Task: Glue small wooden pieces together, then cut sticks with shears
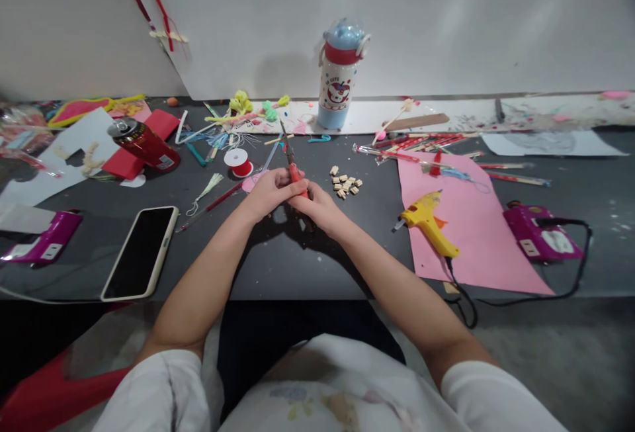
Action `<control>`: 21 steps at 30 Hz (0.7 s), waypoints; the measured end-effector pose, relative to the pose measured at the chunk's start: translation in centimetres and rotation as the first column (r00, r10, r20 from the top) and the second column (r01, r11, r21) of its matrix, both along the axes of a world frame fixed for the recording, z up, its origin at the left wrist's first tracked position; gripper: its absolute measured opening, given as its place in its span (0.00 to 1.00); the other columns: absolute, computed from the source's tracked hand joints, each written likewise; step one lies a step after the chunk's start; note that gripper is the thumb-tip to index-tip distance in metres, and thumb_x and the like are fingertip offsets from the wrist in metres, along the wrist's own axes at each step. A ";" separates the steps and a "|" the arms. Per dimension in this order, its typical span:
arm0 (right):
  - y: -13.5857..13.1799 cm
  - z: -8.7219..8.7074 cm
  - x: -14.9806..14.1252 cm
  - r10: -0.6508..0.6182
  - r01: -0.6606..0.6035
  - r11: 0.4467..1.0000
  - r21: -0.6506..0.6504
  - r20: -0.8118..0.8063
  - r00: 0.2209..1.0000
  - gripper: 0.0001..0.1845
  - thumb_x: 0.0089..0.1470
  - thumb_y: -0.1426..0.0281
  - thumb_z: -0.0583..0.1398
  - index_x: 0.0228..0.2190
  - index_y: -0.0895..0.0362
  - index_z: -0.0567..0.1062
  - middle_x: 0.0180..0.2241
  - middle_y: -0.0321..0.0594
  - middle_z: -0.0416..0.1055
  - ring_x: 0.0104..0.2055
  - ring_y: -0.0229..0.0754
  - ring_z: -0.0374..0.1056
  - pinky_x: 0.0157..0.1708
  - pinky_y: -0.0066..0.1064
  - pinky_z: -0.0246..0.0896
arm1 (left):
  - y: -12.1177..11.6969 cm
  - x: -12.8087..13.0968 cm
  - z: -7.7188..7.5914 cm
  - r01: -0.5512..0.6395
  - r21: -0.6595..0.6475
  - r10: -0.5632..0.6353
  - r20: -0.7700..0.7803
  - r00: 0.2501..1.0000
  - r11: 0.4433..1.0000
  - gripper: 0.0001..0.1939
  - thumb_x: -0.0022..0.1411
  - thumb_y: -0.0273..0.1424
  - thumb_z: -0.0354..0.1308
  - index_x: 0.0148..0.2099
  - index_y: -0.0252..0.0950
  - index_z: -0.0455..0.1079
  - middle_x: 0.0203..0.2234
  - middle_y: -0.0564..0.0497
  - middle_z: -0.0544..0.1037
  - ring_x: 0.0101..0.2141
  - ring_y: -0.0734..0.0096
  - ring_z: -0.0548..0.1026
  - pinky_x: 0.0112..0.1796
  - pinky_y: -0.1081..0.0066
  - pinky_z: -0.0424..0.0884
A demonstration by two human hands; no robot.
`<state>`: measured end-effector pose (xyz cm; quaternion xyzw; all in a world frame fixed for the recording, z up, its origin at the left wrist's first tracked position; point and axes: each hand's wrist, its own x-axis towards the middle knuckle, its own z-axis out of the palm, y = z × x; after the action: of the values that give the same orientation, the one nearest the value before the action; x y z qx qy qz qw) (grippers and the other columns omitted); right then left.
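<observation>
Both my hands meet over the middle of the dark table [307,260]. My right hand [317,207] is closed round the red handle of a pair of scissors [292,161] whose blades point away from me. My left hand [270,190] is closed too, its fingers pinched against the scissors near the handle; what it pinches is too small to make out. Just right of my hands lies a small heap of several pale wooden blocks [346,184]. A spool of red thread [239,162] stands just left of them.
A yellow glue gun [427,220] lies on a pink sheet [461,220] at right, with a purple box [538,237] and black cable beyond. A phone [140,252], a red can [143,144] and a purple box [42,237] lie left. A child's water bottle [338,75] stands at the back among sticks and scraps.
</observation>
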<state>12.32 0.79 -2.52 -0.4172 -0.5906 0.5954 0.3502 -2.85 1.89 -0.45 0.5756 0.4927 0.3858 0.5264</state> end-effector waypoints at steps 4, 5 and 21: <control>0.0 0.2 0.2 -0.046 0.047 0.997 -0.067 0.019 0.999 0.23 0.46 0.53 0.64 0.38 0.55 0.69 0.31 0.35 0.67 0.35 0.40 0.64 0.37 0.34 0.61 | 0.7 -0.7 -0.4 -0.102 0.029 0.102 0.006 0.995 0.994 0.37 0.47 0.62 0.61 0.44 0.34 0.73 0.37 0.43 0.81 0.35 0.64 0.79 0.35 0.67 0.73; 0.0 0.3 0.3 -0.052 0.054 0.995 -0.080 0.030 0.998 0.24 0.45 0.52 0.65 0.38 0.55 0.68 0.31 0.35 0.67 0.35 0.41 0.64 0.37 0.35 0.61 | 0.9 -1.0 -0.6 -0.185 0.050 0.185 0.007 0.983 0.981 0.38 0.50 0.64 0.57 0.46 0.34 0.72 0.38 0.42 0.81 0.33 0.64 0.79 0.32 0.68 0.73; -0.5 0.7 0.6 0.099 -0.100 0.995 -0.004 0.082 0.992 0.25 0.46 0.55 0.66 0.41 0.55 0.68 0.37 0.39 0.68 0.41 0.44 0.66 0.41 0.37 0.61 | 1.3 -4.7 0.3 -0.220 0.781 0.666 -0.306 0.680 0.584 0.13 0.65 0.39 0.57 0.40 0.38 0.79 0.36 0.48 0.82 0.39 0.66 0.78 0.44 0.67 0.70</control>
<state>12.94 0.26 -1.82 -0.4114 -0.6248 0.5942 0.2955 -7.52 3.17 -0.10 0.6634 0.5796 0.4727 -0.0226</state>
